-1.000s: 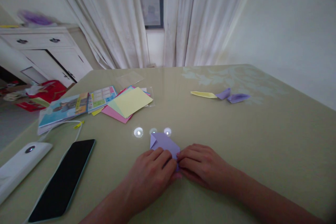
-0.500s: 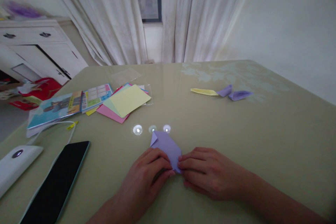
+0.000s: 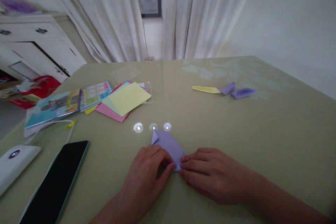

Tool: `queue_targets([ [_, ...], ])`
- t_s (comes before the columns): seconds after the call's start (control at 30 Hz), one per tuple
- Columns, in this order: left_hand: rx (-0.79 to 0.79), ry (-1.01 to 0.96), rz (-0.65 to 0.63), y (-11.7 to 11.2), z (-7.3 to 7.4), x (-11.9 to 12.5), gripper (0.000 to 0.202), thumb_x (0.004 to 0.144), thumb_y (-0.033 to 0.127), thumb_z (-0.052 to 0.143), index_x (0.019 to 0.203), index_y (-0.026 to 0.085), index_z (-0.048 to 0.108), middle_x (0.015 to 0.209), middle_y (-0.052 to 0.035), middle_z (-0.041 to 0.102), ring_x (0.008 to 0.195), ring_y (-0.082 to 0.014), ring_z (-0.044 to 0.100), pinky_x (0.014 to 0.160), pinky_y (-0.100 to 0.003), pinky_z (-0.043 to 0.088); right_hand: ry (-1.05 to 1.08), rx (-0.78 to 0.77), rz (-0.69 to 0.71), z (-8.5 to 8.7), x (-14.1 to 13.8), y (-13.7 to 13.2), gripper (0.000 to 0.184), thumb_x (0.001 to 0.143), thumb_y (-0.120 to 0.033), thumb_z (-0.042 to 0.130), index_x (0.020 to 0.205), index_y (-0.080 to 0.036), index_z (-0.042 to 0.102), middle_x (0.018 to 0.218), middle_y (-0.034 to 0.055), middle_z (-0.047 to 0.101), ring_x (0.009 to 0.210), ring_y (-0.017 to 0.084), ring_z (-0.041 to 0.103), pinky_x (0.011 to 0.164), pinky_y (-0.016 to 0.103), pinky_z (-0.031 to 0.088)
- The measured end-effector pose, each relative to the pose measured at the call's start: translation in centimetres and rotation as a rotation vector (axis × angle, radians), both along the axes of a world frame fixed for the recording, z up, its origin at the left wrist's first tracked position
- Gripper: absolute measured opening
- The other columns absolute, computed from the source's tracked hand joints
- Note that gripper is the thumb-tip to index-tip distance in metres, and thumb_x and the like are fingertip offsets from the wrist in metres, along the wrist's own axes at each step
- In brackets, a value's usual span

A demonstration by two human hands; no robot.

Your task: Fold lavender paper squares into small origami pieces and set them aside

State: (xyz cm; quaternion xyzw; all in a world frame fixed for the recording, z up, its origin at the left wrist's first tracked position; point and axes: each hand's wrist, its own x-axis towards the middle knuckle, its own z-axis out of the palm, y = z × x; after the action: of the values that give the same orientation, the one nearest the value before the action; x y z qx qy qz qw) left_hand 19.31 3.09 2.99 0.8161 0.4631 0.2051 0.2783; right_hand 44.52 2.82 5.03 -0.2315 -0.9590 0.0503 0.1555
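Observation:
A purple sheet of origami paper (image 3: 169, 145) lies on the table between my hands, its far left corner folded over in a small triangle. My left hand (image 3: 149, 168) covers the near left edge, thumb and fingertips pinched on the paper near its bottom corner, where a small folded flap shows. From the right, my right hand (image 3: 210, 171) presses its closed fingertips on the sheet's near right edge. Farther off lie a folded yellow paper piece (image 3: 206, 89) and two folded purple paper pieces (image 3: 243, 93), close together.
A fanned stack of coloured paper (image 3: 130, 99) sits at the far left beside a booklet (image 3: 56, 106). Nearer on the left are a black phone (image 3: 56, 182), a white power bank (image 3: 17, 164) and a white cable (image 3: 70, 133). Curtains (image 3: 112, 14) hang behind the table.
My left thumb and fingers have shifted slightly at the sheet's bottom corner, and a small folded flap now shows there. The right hand stays nearly in place. The view has tilted a little.

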Motion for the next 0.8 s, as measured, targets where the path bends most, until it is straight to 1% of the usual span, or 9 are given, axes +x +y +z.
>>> queue_targets([
  [0.13,-0.018,0.007,0.005,0.0,0.1,0.0,0.01,0.1,0.021,0.069,0.09,0.023,0.066,0.087,-0.0002,0.067,0.082,-0.023,0.06,0.078,-0.037,0.041,-0.019,-0.005,-0.036,0.1,-0.1,-0.2,0.025,0.113,-0.019,0.051,0.102,-0.019,0.074,0.103,0.0059,0.079,0.092,0.017,0.072,0.081,0.033,0.053],
  [0.2,-0.022,0.011,0.004,-0.1,0.0,0.0,0.009,0.101,0.021,0.067,0.092,0.023,0.066,0.088,-0.0005,0.067,0.083,-0.0232,0.06,0.079,-0.038,0.041,-0.028,-0.025,-0.047,0.1,-0.2,-0.4,0.025,0.112,-0.02,0.052,0.102,-0.02,0.075,0.103,0.0063,0.078,0.09,0.017,0.072,0.081,0.032,0.053],
  [0.33,-0.036,0.006,0.003,-0.1,-0.2,-0.1,0.004,0.101,0.02,0.065,0.099,0.024,0.066,0.093,-0.0014,0.066,0.086,-0.0239,0.06,0.081,-0.038,0.042,-0.044,-0.095,-0.038,0.4,0.0,-0.6,0.023,0.111,-0.029,0.056,0.112,-0.02,0.076,0.108,0.0091,0.076,0.096,0.019,0.071,0.087,0.033,0.054],
  [0.43,-0.052,-0.007,0.005,-0.1,-0.3,-0.2,0.005,0.1,0.02,0.066,0.103,0.024,0.065,0.097,-0.0021,0.067,0.089,-0.0244,0.06,0.082,-0.038,0.043,-0.047,-0.151,-0.045,0.7,0.1,-0.6,0.023,0.109,-0.031,0.057,0.118,-0.02,0.075,0.112,0.0096,0.076,0.1,0.02,0.07,0.092,0.034,0.053],
  [0.63,-0.094,0.015,0.033,0.0,0.1,-0.2,0.007,0.098,0.02,0.068,0.103,0.024,0.065,0.099,-0.002,0.067,0.091,-0.0244,0.061,0.084,-0.037,0.044,-0.032,-0.295,-0.067,0.9,0.2,-0.5,0.028,0.108,-0.033,0.059,0.129,-0.021,0.072,0.12,0.0106,0.076,0.109,0.022,0.069,0.098,0.036,0.051],
  [0.73,-0.099,0.039,0.041,0.1,0.3,0.1,0.008,0.097,0.021,0.069,0.103,0.024,0.065,0.095,-0.0011,0.067,0.088,-0.0243,0.061,0.082,-0.037,0.043,-0.067,-0.332,-0.097,1.1,-0.1,-0.9,0.032,0.107,-0.033,0.059,0.133,-0.02,0.07,0.119,0.0113,0.075,0.108,0.024,0.069,0.098,0.037,0.051],
  [0.8,-0.078,0.063,0.05,0.1,0.2,0.3,0.005,0.098,0.023,0.069,0.101,0.024,0.065,0.094,-0.0012,0.067,0.086,-0.0247,0.061,0.081,-0.038,0.042,-0.1,-0.342,-0.117,1.2,-0.2,-1.2,0.034,0.105,-0.035,0.061,0.135,-0.019,0.069,0.118,0.0115,0.074,0.107,0.025,0.069,0.097,0.038,0.052],
])
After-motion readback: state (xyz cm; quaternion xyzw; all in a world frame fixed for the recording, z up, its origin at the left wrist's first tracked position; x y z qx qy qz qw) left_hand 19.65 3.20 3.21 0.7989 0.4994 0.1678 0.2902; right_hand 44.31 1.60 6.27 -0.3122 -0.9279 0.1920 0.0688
